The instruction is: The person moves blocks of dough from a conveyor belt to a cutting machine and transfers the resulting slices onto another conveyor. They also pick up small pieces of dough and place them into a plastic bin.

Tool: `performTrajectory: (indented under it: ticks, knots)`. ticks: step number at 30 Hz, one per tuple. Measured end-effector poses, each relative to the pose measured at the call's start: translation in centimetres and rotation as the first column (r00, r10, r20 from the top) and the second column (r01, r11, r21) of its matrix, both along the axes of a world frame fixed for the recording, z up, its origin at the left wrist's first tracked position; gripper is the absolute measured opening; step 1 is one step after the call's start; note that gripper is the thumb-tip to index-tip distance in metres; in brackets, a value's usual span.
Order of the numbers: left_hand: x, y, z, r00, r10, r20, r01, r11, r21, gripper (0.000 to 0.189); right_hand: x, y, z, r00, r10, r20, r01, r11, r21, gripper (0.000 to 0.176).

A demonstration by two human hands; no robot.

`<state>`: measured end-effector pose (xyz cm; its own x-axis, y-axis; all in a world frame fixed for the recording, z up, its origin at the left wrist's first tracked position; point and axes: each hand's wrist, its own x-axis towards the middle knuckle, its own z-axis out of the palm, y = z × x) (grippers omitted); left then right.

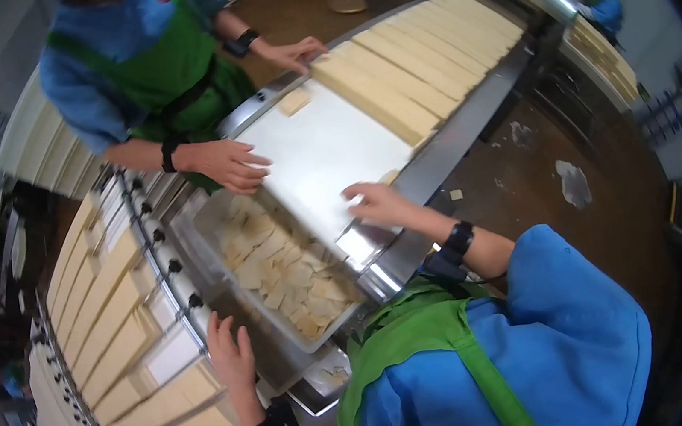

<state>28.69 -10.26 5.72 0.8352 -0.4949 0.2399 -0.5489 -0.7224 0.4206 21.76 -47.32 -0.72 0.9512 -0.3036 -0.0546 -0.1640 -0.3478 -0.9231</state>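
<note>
My right hand (381, 206) hovers over the near edge of the white conveyor belt (324, 150), fingers apart and holding nothing. A small pale cracker piece (390, 177) lies right beside its fingers. Down on the left, my left hand (230, 350) is open with its fingers spread, next to the rail of the left conveyor (166, 275). Between my hands stands a plastic bin (206, 218) full of broken crackers (280, 277). Long rows of pale crackers (416, 61) lie side by side on the belt's far part.
Across the belt a co-worker in a green apron (178, 84) has one hand (229, 164) above the bin's edge and the other (294, 54) by the rows. A cracker piece (293, 102) lies on the belt. More cracker rows (156, 410) fill the left conveyor. Scraps dot the floor (480, 220).
</note>
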Motion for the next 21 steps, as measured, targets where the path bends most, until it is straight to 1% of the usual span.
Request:
performTrajectory:
  ticks: [1, 2, 3, 4, 5, 8, 9, 12, 15, 18, 19, 21]
  knots:
    - [-0.3, -2.0, -0.2, 0.999, -0.051, -0.015, 0.051, 0.999, -0.019, 0.024, -2.0, -3.2, 0.0, 0.988, -0.104, -0.112, 0.117, 0.986, 0.115, 0.035]
    - [-0.6, -4.1, -0.4, 0.994, -0.100, -0.031, 0.099, 0.994, -0.038, 0.025, -3.5, -5.9, -0.7, 0.966, -0.252, -0.064, 0.257, 0.962, 0.095, 0.032]
    - [-0.9, -6.2, -0.6, 0.988, -0.142, -0.061, 0.139, 0.989, -0.049, 0.026, -5.0, -9.1, -2.9, 0.933, -0.342, 0.109, 0.351, 0.933, -0.077, 0.032]
    - [-1.1, -8.3, -1.0, 0.977, -0.209, -0.049, 0.206, 0.977, -0.061, 0.026, -6.3, -11.7, -3.1, 0.906, -0.419, 0.061, 0.423, 0.901, -0.092, 0.032]
    - [-1.4, -10.5, -1.2, 0.964, -0.259, -0.065, 0.256, 0.965, -0.057, 0.027, -7.4, -13.6, -3.4, 0.844, -0.534, 0.052, 0.536, 0.844, -0.017, 0.033]
    - [-2.2, -17.4, -1.6, 0.904, -0.419, -0.088, 0.415, 0.908, -0.056, 0.027, -8.7, -18.4, -4.0, 0.759, -0.633, 0.153, 0.651, 0.742, -0.157, 0.035]
    - [-2.4, -19.5, -1.6, 0.879, -0.469, -0.090, 0.465, 0.883, -0.058, 0.028, -8.5, -19.2, -3.7, 0.767, -0.627, 0.138, 0.642, 0.753, -0.142, 0.036]
    - [-2.9, -25.7, -0.8, 0.806, -0.578, -0.124, 0.571, 0.816, -0.091, 0.027, -6.8, -21.4, -5.5, 0.793, -0.583, 0.176, 0.609, 0.767, -0.201, 0.040]
    - [-2.7, -31.1, 0.1, 0.736, -0.674, -0.061, 0.662, 0.736, -0.137, 0.027, -4.2, -22.1, -7.1, 0.799, -0.588, 0.122, 0.591, 0.733, -0.337, 0.043]
    - [-2.0, -35.4, 0.8, 0.703, -0.710, -0.030, 0.701, 0.700, -0.139, 0.027, -2.5, -22.6, -7.0, 0.820, -0.571, 0.034, 0.542, 0.756, -0.368, 0.044]
    - [-1.4, -36.7, 1.0, 0.696, -0.717, -0.019, 0.705, 0.689, -0.168, 0.029, -2.0, -22.6, -7.0, 0.819, -0.570, 0.063, 0.539, 0.729, -0.421, 0.040]
    - [0.0, -39.6, 1.2, 0.682, -0.731, 0.006, 0.713, 0.664, -0.226, 0.034, -1.6, -22.2, -5.9, 0.829, -0.559, -0.006, 0.511, 0.763, -0.396, 0.038]
